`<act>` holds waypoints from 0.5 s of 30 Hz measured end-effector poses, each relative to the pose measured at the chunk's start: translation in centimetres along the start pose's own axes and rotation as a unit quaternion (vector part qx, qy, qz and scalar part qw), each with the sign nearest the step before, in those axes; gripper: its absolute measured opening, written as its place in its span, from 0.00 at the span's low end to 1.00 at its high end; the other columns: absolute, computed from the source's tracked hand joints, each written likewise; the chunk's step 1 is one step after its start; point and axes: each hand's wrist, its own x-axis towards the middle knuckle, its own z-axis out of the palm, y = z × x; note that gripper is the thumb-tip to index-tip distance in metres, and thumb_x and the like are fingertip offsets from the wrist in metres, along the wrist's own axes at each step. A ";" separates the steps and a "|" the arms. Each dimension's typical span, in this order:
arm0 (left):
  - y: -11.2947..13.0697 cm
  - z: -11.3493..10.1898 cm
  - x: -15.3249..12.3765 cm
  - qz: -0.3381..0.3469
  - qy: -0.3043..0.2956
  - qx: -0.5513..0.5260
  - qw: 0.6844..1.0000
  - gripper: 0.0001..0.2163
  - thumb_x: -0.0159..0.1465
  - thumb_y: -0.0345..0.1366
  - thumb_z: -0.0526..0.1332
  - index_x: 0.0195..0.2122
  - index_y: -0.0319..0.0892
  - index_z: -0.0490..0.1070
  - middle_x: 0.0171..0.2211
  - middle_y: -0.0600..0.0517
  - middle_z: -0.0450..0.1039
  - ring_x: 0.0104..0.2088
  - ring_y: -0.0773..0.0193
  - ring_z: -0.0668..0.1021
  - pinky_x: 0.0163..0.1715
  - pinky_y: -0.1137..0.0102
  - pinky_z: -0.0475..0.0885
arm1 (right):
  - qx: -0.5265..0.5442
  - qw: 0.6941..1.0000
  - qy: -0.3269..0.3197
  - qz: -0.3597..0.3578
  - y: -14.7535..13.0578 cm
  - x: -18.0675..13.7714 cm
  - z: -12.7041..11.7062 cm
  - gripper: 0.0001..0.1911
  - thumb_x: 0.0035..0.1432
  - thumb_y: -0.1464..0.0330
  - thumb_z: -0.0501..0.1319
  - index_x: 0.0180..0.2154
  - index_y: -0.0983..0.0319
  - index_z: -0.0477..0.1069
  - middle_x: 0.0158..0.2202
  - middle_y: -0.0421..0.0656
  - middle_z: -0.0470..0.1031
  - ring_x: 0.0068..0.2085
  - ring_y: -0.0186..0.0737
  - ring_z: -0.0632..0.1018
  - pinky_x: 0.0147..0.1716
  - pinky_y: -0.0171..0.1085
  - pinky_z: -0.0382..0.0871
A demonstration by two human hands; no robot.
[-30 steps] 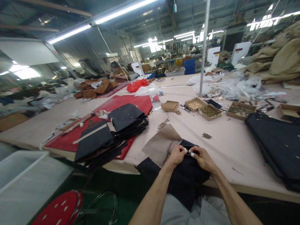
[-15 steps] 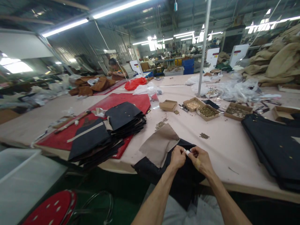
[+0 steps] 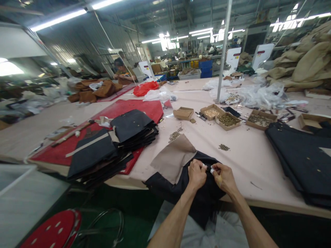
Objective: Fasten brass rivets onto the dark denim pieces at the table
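Observation:
My left hand and my right hand meet over a black fabric piece with a tan lining flap at the table's near edge. Both hands are closed in a pinch, fingertips almost touching, with white tape on some fingers. They grip a small item pressed against the black fabric; it is too small to name. The fabric hangs off the edge toward my lap.
Stacks of black pieces lie on a red mat to the left. Cardboard boxes of metal studs and loose studs sit beyond. More black fabric lies right. A pole stands on the table; another person works far left.
The view has swung slightly, so everything sits a bit lower and leftward. My hands stay pinched together on the black fabric, with only small finger shifts.

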 end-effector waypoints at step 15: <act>-0.2 -0.7 0.8 0.018 -0.057 -0.123 0.991 0.02 0.53 0.31 0.66 0.23 0.43 0.76 0.34 0.52 0.77 0.38 0.62 0.77 0.42 0.67 0.70 | 0.001 0.999 -0.032 -0.002 0.5 0.2 -0.3 0.12 0.53 0.65 0.58 0.36 0.61 0.78 0.25 0.41 0.76 0.24 0.38 0.72 0.25 0.35 0.64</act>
